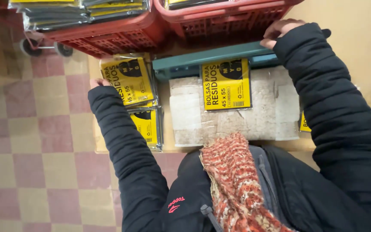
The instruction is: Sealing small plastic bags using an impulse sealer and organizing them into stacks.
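My left hand (pixel 96 82) pokes out of a black sleeve at the left edge of a stack of yellow-and-black flat packets (pixel 127 79); only its knuckles show, touching the stack. My right hand (pixel 279 30) has its fingers curled over the far right end of a teal tray rim (pixel 207 56). One more yellow packet (pixel 226 84) lies on a pale plastic-wrapped block (pixel 185 112) in front of that rim. Another packet (pixel 147 125) sits under my left forearm.
Two red slatted crates stand at the far side, the left crate (pixel 108 38) holding more packets (pixel 52 13), the right crate (pixel 220 19) beside it. Everything rests on a light wooden board (pixel 100 139). A small wheel (pixel 30 47) and checkered floor lie left. A yellow packet corner (pixel 304 123) peeks out by my right arm.
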